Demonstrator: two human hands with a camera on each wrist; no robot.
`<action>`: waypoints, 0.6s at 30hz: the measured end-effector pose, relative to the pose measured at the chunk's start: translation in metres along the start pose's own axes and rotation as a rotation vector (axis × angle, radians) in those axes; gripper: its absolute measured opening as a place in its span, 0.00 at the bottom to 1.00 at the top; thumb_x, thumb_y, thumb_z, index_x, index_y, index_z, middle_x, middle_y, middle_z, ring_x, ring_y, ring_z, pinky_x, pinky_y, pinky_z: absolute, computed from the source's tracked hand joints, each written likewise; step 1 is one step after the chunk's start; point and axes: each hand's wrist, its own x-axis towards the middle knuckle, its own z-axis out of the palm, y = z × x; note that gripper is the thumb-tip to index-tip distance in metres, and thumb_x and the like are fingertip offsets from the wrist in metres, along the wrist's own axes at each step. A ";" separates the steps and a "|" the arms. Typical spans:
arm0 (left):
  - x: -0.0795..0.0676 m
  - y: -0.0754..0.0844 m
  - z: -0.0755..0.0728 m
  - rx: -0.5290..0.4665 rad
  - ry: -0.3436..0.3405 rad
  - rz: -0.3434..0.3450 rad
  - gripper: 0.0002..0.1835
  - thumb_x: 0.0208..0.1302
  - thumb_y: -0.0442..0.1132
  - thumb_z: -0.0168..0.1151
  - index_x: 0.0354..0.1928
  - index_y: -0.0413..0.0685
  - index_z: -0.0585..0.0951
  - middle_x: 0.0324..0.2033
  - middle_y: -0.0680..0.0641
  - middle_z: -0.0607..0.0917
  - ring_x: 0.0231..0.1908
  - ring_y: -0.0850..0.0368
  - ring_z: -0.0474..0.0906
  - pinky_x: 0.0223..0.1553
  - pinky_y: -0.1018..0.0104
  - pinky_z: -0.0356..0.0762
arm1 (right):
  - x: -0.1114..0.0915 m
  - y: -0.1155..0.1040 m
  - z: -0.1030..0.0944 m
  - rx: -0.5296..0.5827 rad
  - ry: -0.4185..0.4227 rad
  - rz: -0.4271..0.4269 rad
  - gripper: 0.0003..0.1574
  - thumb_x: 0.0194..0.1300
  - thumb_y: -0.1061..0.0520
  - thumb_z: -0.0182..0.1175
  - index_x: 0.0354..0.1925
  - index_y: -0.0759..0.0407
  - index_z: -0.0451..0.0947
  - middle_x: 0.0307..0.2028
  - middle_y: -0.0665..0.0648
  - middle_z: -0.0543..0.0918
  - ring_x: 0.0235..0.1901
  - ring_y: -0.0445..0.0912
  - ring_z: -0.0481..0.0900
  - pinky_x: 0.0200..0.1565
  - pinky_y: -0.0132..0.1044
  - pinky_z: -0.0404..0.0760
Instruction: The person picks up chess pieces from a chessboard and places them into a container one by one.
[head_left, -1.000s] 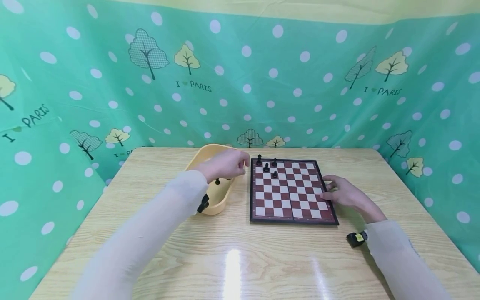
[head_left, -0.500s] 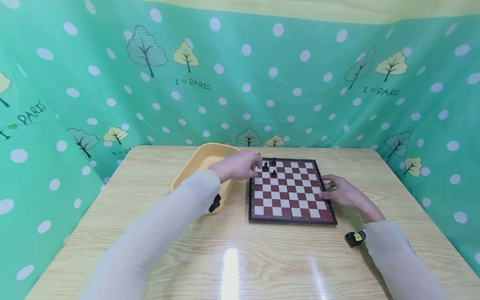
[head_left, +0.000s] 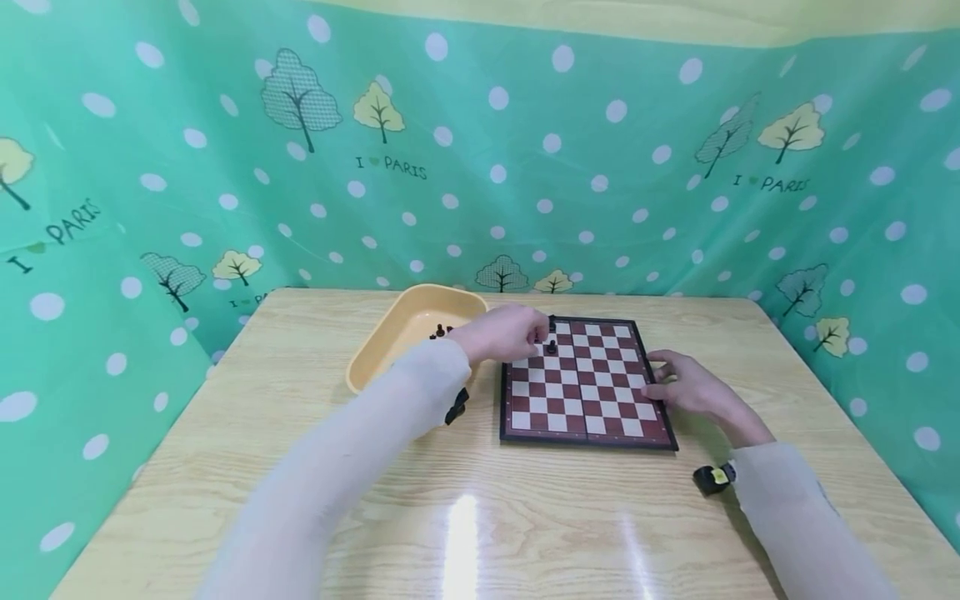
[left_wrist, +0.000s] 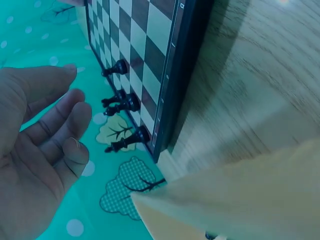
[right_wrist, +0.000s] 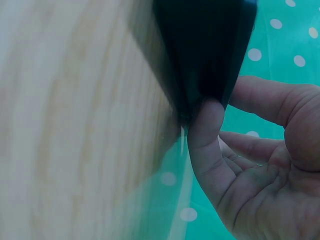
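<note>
A magnetic-looking chessboard (head_left: 577, 392) lies on the table, red-brown and white in a black frame. My left hand (head_left: 513, 333) hovers over its far left corner, fingers loosely curved; in the left wrist view its thumb and fingertips stand apart, with no piece showing between them. Several black chess pieces stand there, including a tall king (left_wrist: 131, 140) at the corner and a pawn (head_left: 552, 347); in the head view the hand hides some. At the board's right edge, my right hand (head_left: 686, 383) pinches the frame (right_wrist: 205, 55) between thumb and finger.
A yellow plastic bin (head_left: 375, 350) stands left of the board, partly under my left forearm, with black pieces (head_left: 440, 331) inside. The wooden table (head_left: 585, 517) runs up to a green polka-dot cloth (head_left: 480, 150) behind and at the sides.
My left hand has moved right from over the bin's edge to above the board's far left corner, covering pieces there. My right hand has stayed on the board's edge.
</note>
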 end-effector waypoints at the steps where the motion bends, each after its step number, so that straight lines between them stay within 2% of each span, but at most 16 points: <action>1: 0.002 0.001 0.001 -0.004 -0.001 -0.004 0.11 0.54 0.38 0.60 0.41 0.48 0.78 0.30 0.56 0.76 0.31 0.62 0.72 0.33 0.73 0.71 | 0.000 0.000 0.000 0.004 0.000 0.001 0.44 0.57 0.60 0.59 0.65 0.68 0.48 0.43 0.67 0.69 0.34 0.50 0.75 0.32 0.41 0.79; 8: 0.013 0.004 0.005 0.009 0.000 -0.003 0.11 0.52 0.38 0.61 0.40 0.48 0.79 0.31 0.56 0.77 0.32 0.63 0.72 0.34 0.72 0.71 | -0.002 0.001 -0.002 -0.035 0.010 -0.025 0.45 0.57 0.59 0.59 0.65 0.70 0.48 0.43 0.68 0.70 0.33 0.49 0.76 0.33 0.39 0.78; 18: 0.023 -0.001 0.016 0.004 -0.012 -0.029 0.14 0.54 0.36 0.60 0.44 0.49 0.78 0.29 0.55 0.75 0.30 0.62 0.72 0.30 0.72 0.71 | -0.002 0.000 -0.001 -0.039 0.003 -0.033 0.45 0.57 0.59 0.59 0.64 0.70 0.48 0.43 0.68 0.69 0.33 0.49 0.76 0.33 0.39 0.78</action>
